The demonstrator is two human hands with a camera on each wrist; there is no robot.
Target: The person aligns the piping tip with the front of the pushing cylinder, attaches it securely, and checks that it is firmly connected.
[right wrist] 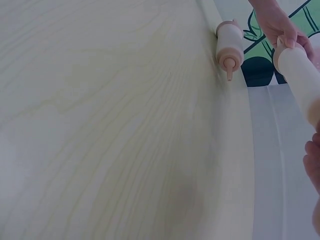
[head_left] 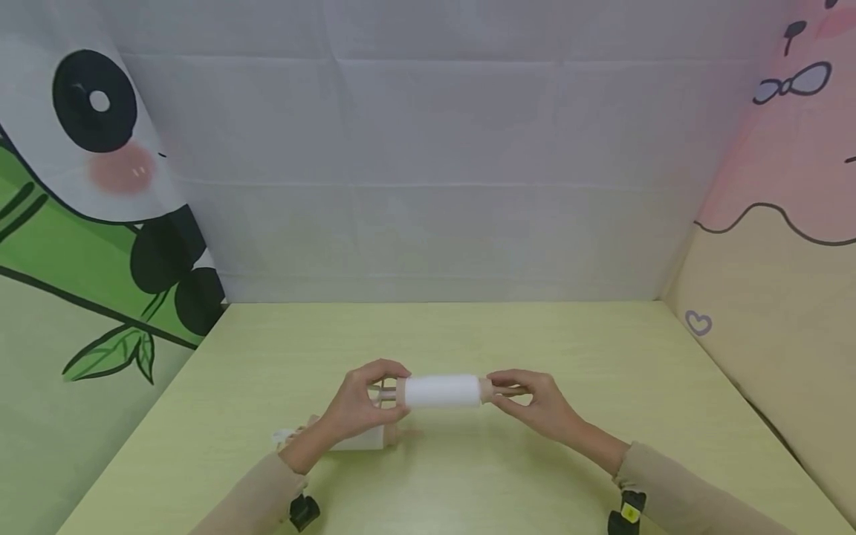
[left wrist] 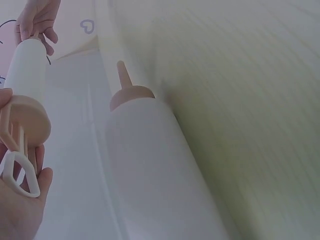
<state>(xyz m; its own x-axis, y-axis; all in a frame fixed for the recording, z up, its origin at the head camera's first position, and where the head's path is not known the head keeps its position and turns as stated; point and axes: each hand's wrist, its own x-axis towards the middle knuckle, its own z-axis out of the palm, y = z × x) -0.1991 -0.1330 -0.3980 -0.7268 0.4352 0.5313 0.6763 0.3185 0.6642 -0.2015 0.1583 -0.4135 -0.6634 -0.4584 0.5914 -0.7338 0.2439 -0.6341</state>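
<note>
A white piping syringe [head_left: 441,391] with beige end caps is held level above the table between both hands. My left hand [head_left: 357,405] grips the cap at its handle end, thumb below and fingers above. In the left wrist view a white loop handle [left wrist: 21,175] sticks out of that beige cap [left wrist: 31,120]. My right hand [head_left: 542,405] pinches the cap at the opposite, nozzle end. A second piping syringe [right wrist: 230,42] lies on its side on the table below the left hand, its beige nozzle [left wrist: 124,75] pointing rightward. The left forearm partly hides it in the head view.
The pale wood-grain table [head_left: 501,334] ends at a light fabric wall [head_left: 435,163] behind. Printed cartoon panels stand on the left [head_left: 100,245] and right [head_left: 769,297]. Black cameras are strapped to the left wrist [head_left: 304,511] and right wrist [head_left: 627,513].
</note>
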